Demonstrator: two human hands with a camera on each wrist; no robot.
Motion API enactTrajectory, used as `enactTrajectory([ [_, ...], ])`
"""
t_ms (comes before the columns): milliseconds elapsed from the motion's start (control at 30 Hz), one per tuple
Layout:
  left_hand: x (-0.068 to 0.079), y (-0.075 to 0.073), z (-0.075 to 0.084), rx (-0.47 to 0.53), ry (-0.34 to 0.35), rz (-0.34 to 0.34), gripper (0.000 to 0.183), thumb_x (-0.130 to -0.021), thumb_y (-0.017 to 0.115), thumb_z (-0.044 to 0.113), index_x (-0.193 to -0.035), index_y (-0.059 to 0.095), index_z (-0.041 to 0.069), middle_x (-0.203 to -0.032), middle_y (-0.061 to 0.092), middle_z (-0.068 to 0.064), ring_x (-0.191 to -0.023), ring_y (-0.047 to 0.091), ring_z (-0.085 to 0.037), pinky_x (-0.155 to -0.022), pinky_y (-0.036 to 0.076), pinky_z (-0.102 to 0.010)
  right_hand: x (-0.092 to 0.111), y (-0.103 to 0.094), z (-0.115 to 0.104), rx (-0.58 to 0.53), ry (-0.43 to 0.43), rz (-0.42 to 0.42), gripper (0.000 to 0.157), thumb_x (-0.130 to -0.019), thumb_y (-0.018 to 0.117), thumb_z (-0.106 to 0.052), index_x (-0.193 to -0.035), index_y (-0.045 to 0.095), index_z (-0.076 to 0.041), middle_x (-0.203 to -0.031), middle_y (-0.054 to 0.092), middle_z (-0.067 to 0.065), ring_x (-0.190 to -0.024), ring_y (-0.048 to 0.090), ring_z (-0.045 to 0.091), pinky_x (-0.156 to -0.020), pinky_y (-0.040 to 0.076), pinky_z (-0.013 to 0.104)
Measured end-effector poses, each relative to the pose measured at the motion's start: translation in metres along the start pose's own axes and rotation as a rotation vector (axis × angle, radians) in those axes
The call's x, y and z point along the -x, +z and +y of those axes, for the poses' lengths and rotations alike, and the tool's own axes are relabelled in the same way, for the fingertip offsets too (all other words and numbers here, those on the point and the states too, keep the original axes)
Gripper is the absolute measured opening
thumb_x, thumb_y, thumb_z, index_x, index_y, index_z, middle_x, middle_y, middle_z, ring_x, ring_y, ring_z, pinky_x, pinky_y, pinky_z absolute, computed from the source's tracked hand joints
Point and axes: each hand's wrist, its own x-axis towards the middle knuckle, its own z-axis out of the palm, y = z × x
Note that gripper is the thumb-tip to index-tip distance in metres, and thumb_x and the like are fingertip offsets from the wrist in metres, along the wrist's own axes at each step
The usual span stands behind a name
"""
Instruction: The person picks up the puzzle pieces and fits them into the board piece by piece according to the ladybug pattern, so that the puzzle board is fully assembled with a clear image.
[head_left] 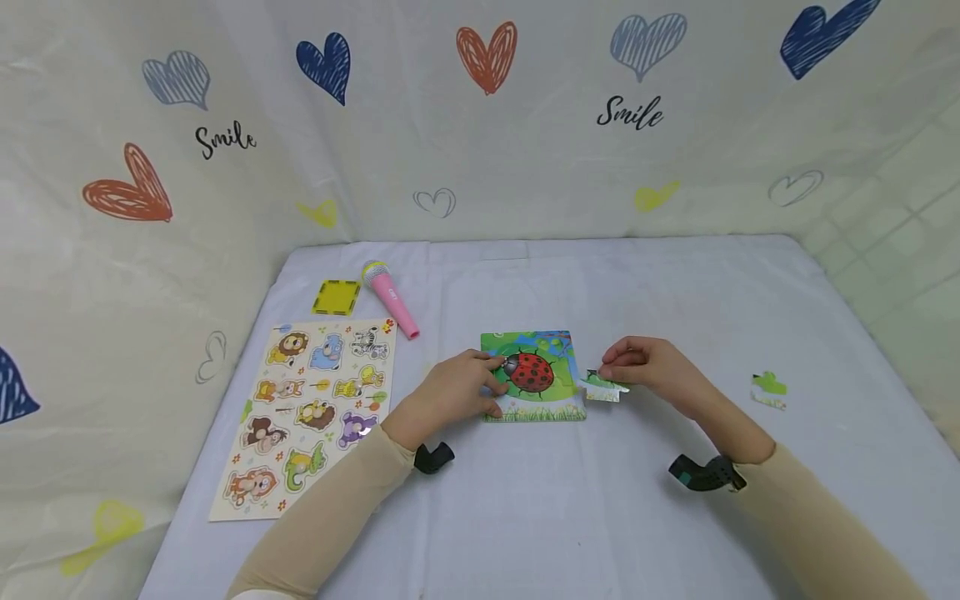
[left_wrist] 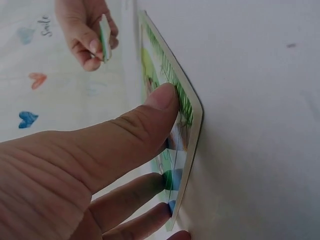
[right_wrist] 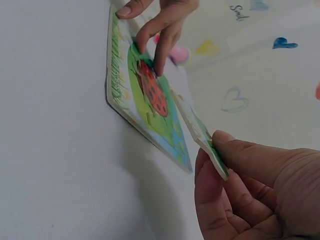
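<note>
A square ladybug puzzle board point(head_left: 533, 372) lies flat on the white-covered table. My left hand point(head_left: 455, 386) rests on its left side, with the thumb point(left_wrist: 162, 97) on the printed grass near the front edge and other fingertips touching the picture. Just right of the board, my right hand point(head_left: 651, 367) pinches a green-and-white puzzle piece point(right_wrist: 197, 131) between thumb and fingers. The piece is tilted, held apart from the board in the right wrist view. Farther right lies another green-and-white puzzle piece point(head_left: 769, 391).
On the left lies an animal puzzle board point(head_left: 303, 417), partly covered by the left forearm. Beyond it are a yellow square frame point(head_left: 337, 297) and a pink toy microphone point(head_left: 392, 300). A heart-printed cloth point(head_left: 555, 167) hangs behind the table.
</note>
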Motion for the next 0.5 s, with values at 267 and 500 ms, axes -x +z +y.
enactTrajectory([
  [267,0.002,-0.003,-0.001,0.006,0.017,0.005,0.041,-0.081,0.088,0.037,-0.118,0.081,0.022,-0.154,0.056,-0.003,-0.146,0.047,-0.026,-0.110,0.048,-0.044,-0.014,0.020,-0.008,-0.003,-0.038,-0.036,0.037,-0.092,0.080,-0.029,-0.114,0.067,-0.003,-0.103,0.074,0.007,-0.094,0.066,0.014,-0.079,0.052,0.025],
  [500,0.000,0.000,0.000,-0.022,0.005,0.006,0.061,-0.083,0.088,0.035,-0.136,0.069,0.013,-0.152,0.057,-0.003,-0.142,0.051,-0.023,-0.112,0.047,-0.042,-0.022,0.039,-0.016,-0.012,-0.082,-0.056,0.033,-0.090,0.082,-0.021,-0.112,0.067,-0.002,-0.100,0.071,0.010,-0.093,0.065,0.019,-0.077,0.053,0.024],
])
